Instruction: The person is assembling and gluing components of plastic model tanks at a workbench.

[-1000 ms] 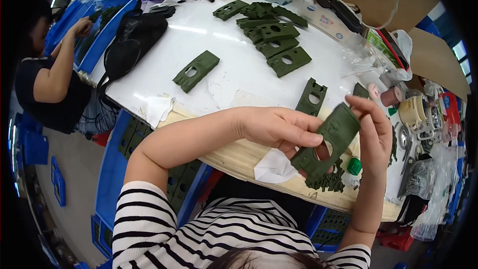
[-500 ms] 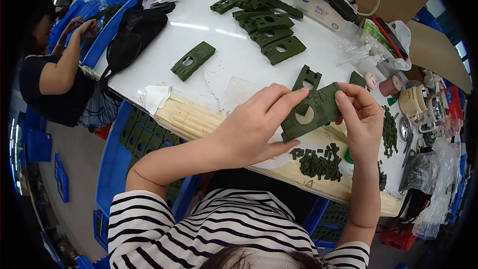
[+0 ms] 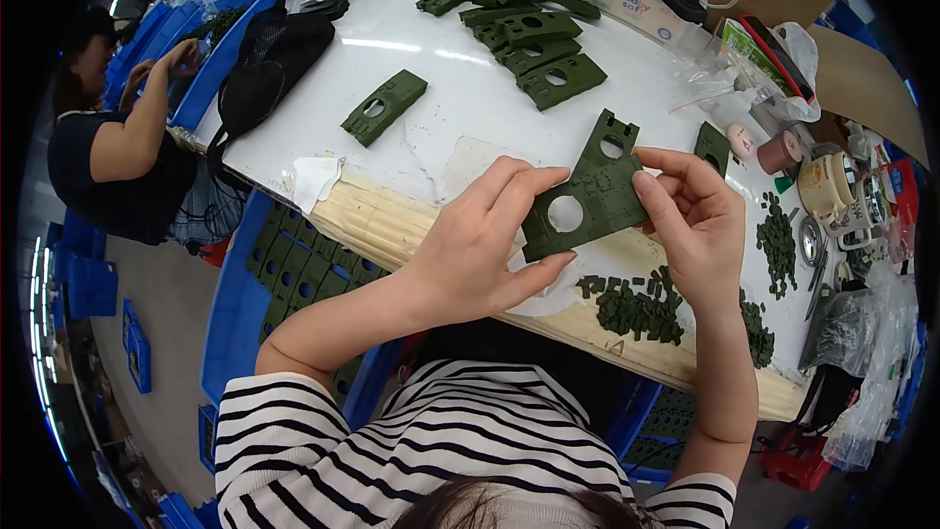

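Between both hands, above the table's near edge, is a dark green plastic model-tank hull plate point(image 3: 602, 201) with a large round hole. My left hand point(image 3: 470, 245) pinches its left end, thumb below and fingers at the upper edge. At the other end, my right hand point(image 3: 695, 220) grips the corner between thumb and curled fingers. Just behind lies another green hull plate point(image 3: 609, 137), partly hidden by the held one. Below the held plate, a heap of small green plastic pieces point(image 3: 636, 312) lies near the table edge, next to my right wrist.
A pile of green hull plates point(image 3: 558, 81) lies at the back; a single plate point(image 3: 385, 108) sits left. More small pieces point(image 3: 776, 245), a mug point(image 3: 821, 186) and plastic bags point(image 3: 852, 333) are right. A blue bin point(image 3: 230, 294) holds plates below. A co-worker point(image 3: 122, 157) sits far left.
The held hull plate has moved a little left with both hands. My left fingers have slid off its upper face toward its left end. The view has shifted slightly.
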Tool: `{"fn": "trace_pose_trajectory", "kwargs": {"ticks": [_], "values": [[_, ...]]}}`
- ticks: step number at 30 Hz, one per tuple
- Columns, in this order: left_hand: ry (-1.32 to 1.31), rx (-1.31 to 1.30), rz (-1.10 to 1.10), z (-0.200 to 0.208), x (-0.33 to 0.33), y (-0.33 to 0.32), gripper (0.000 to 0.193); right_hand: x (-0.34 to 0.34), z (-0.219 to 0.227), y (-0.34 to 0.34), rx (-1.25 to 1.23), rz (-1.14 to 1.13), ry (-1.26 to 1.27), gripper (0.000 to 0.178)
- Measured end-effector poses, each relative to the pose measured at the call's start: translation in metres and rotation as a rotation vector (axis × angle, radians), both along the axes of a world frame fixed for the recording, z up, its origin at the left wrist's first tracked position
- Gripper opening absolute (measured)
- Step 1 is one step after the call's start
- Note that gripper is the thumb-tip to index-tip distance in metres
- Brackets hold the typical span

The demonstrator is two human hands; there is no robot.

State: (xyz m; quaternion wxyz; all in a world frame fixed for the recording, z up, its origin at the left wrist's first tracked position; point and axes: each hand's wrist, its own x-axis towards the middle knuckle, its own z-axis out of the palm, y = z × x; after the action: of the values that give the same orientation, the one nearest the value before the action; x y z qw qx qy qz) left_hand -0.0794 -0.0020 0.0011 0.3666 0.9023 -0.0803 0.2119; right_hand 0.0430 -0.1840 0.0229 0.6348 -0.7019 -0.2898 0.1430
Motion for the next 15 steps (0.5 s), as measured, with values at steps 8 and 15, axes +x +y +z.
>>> {"fn": "trace_pose_trajectory", "kwargs": {"ticks": [8,15], "values": [[0.064,0.130,0.367,-0.012,-0.006,0.052,0.056,0.007,-0.004,-0.002,-0.072,-0.052,-0.268,0.026],[0.108,0.232,0.542,-0.025,-0.008,0.088,0.048,0.008,-0.005,-0.001,-0.084,-0.041,-0.260,0.018]]}}
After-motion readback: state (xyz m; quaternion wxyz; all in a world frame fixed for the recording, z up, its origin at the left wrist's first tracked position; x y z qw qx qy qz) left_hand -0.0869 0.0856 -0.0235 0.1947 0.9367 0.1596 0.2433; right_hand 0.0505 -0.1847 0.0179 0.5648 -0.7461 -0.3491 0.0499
